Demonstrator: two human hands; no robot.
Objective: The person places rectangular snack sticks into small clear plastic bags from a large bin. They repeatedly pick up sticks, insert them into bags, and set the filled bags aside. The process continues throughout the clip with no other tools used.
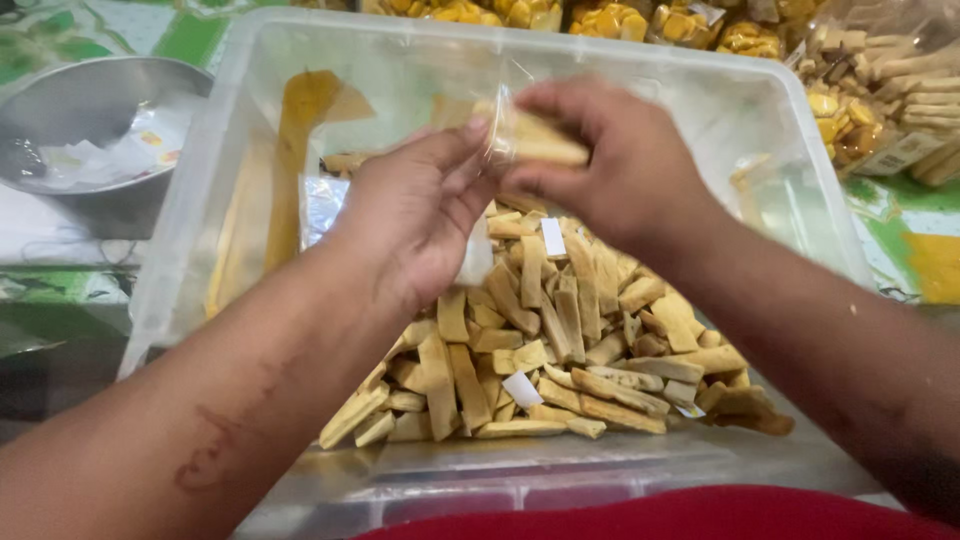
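Observation:
My left hand and my right hand meet above a clear plastic tub. Between them they hold a small clear plastic bag with a pale tan snack stick inside it. The right hand's fingers pinch the bag and stick from the right; the left hand's fingertips grip the bag's left side. Below the hands lies a heap of tan snack sticks, with a few small white paper slips among them.
A metal bowl with paper scraps stands at the left on a green patterned cloth. Packed bags of yellow snacks line the far edge, and bags of pale sticks lie at the right. Red cloth shows at the bottom edge.

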